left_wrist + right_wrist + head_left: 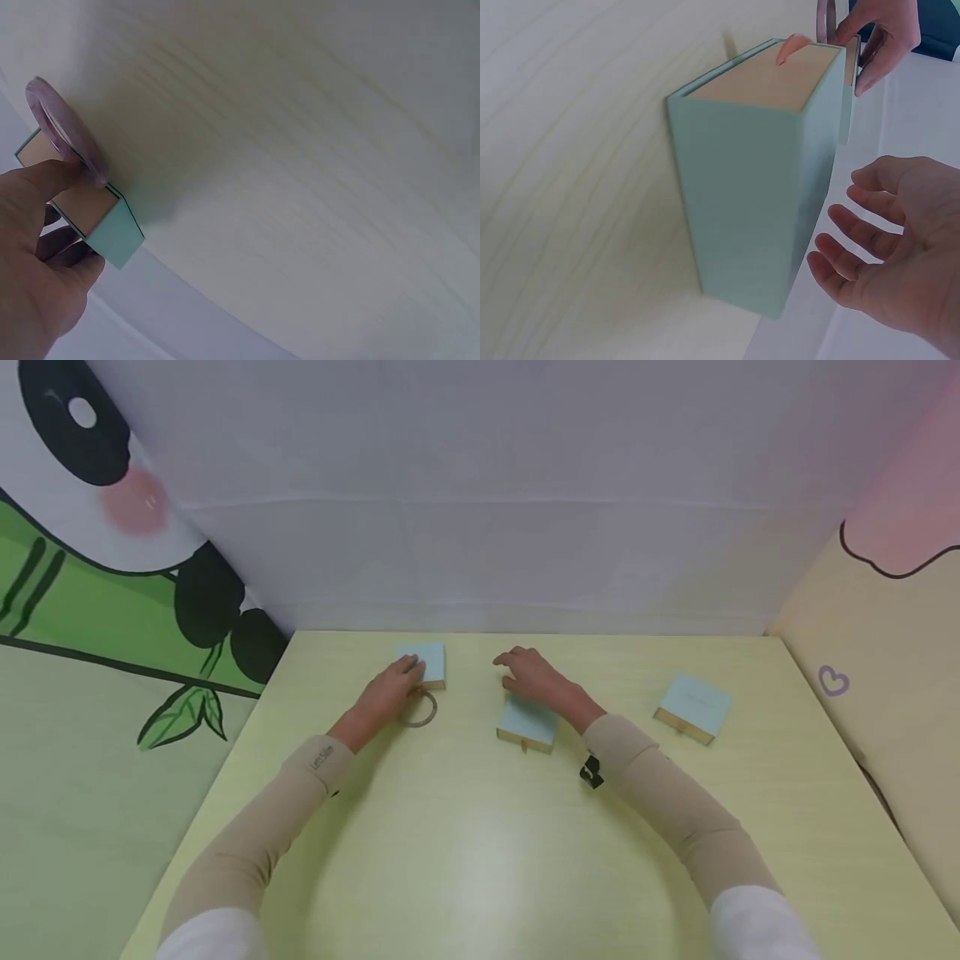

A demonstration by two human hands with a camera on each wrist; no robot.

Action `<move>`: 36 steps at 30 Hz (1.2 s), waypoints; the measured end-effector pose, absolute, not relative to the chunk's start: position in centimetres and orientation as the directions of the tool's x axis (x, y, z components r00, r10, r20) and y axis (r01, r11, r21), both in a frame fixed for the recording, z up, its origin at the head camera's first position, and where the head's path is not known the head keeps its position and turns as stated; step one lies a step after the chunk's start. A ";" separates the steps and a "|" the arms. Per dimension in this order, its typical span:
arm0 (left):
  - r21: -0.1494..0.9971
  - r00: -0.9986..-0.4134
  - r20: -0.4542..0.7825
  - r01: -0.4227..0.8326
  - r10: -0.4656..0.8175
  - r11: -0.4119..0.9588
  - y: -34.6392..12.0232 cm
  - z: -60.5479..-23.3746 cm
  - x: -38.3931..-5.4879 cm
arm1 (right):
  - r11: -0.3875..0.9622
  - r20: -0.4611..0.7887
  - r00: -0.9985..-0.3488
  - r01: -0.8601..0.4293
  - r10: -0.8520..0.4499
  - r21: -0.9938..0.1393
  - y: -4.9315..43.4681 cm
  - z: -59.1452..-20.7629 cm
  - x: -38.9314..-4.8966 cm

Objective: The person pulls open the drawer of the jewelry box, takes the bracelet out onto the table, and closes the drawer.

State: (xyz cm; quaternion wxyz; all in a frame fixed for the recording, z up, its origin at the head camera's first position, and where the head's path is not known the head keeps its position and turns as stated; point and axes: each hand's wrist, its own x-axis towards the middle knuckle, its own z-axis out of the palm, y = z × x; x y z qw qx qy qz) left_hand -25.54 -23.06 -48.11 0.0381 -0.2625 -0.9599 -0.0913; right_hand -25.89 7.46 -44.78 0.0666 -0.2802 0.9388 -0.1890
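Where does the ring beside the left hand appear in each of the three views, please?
Head: left of centre, the ring shows just below the pale blue box at the left hand.
Left wrist: upper left, the ring overlaps the box's brown side.
Right wrist: top edge, right of centre, the ring is partly cut off by the frame.
Shared landmark: the left hand, next to the ring in every view.

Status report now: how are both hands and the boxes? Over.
Left hand grips left box; ring at its front. Right hand empty, near middle box. Right box untouched.
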 end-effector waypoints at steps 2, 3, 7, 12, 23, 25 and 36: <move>0.143 -0.852 0.123 0.523 0.509 0.840 -23.0 -48.3 -25.6 | 0.786 -0.020 -0.844 -0.489 -0.535 -0.378 7.9 -44.8 -25.6; 0.136 -0.848 0.127 0.528 0.514 0.838 -23.0 -48.3 -25.6 | 0.793 -0.021 -0.850 -0.482 -0.526 -0.373 8.2 -44.8 -25.5; 0.138 -0.848 0.133 0.529 0.514 0.837 -22.8 -48.2 -25.4 | 0.812 -0.004 -0.866 -0.467 -0.500 -0.351 9.8 -44.9 -25.0; 0.222 -0.860 0.128 0.510 0.494 0.831 -21.5 -47.3 -24.4 | 0.825 0.010 -0.882 -0.444 -0.471 -0.351 12.6 -45.1 -24.0; 0.174 -0.796 0.149 0.606 0.587 0.777 -14.6 -45.1 -21.3 | 0.839 0.039 -0.895 -0.430 -0.444 -0.332 17.1 -44.9 -22.0; 0.166 -0.792 0.129 0.611 0.597 0.774 -13.2 -44.8 -20.6 | 0.838 0.048 -0.894 -0.436 -0.446 -0.328 17.6 -44.9 -21.6; 0.131 -0.859 -0.003 0.507 0.511 0.852 -5.9 -45.5 -17.4 | 0.833 0.055 -0.898 -0.426 -0.436 -0.352 19.6 -45.9 -19.1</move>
